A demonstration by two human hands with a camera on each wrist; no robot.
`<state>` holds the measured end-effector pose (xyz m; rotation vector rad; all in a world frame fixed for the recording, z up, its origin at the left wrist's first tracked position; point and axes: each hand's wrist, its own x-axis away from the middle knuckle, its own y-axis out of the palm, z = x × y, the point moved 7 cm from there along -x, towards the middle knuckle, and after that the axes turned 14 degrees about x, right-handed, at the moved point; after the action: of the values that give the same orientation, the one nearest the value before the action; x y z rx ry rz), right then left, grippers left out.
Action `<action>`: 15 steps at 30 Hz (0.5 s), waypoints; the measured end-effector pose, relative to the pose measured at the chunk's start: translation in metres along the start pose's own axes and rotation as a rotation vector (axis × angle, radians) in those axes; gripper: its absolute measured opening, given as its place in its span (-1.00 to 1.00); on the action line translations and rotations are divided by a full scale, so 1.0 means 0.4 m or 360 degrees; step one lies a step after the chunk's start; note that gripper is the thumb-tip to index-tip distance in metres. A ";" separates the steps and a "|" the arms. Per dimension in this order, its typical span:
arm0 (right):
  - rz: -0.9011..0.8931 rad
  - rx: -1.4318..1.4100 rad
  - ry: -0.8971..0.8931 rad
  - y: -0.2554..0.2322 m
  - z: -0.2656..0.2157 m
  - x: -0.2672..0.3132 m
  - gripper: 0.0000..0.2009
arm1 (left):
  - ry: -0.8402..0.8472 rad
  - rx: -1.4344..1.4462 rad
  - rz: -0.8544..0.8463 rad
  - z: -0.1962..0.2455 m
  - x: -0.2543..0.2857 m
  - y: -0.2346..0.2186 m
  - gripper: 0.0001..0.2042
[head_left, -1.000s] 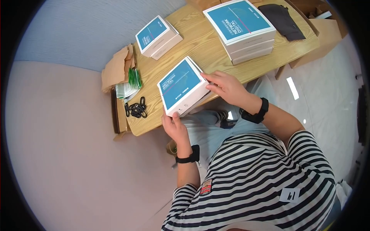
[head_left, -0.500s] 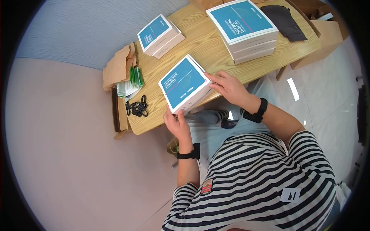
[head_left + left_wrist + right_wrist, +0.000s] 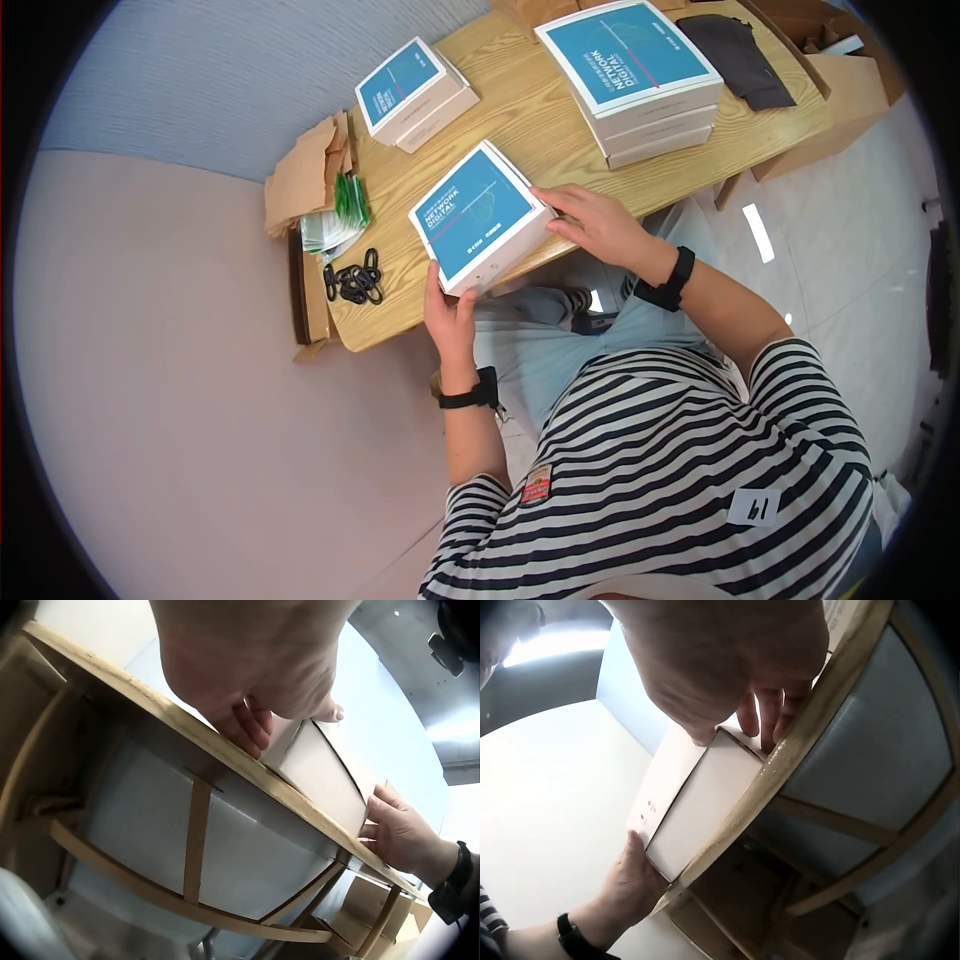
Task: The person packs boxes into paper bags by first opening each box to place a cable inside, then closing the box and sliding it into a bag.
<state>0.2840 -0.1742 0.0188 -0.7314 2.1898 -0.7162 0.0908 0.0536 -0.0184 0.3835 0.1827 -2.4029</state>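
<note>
A white cardboard box (image 3: 480,215) with a blue printed lid sits at the table's near edge. Holding its left corner is my left hand (image 3: 447,325), thumb against the front side and fingers along the left side. My right hand (image 3: 600,225) grips the right corner, with its thumb at the front and fingers round the far side. In the left wrist view the box's front wall (image 3: 322,769) shows a dark seam below its lid. The same seam runs along the box (image 3: 705,791) between both hands in the right wrist view.
Two stacks of similar boxes, a smaller one (image 3: 405,95) and a larger one (image 3: 640,70), stand farther back on the wooden table (image 3: 520,95). Black ring-like pieces (image 3: 355,280), green-and-white packets (image 3: 345,215) and brown paper (image 3: 305,175) lie left. Dark cloth (image 3: 735,60) lies far right.
The box has settled lower and flatter at the table edge. My left hand has slid slightly along its left corner, and its wrist has shifted left. My right hand stays at the right corner.
</note>
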 end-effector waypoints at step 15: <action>0.0000 0.0045 -0.0006 0.011 0.011 -0.013 -0.45 | -0.0076 0.0119 -0.0231 -0.013 -0.034 -0.006 -0.26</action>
<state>0.2891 -0.1690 0.0154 -0.7181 2.1718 -0.7441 0.1002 0.0650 -0.0188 0.3575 0.1024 -2.5650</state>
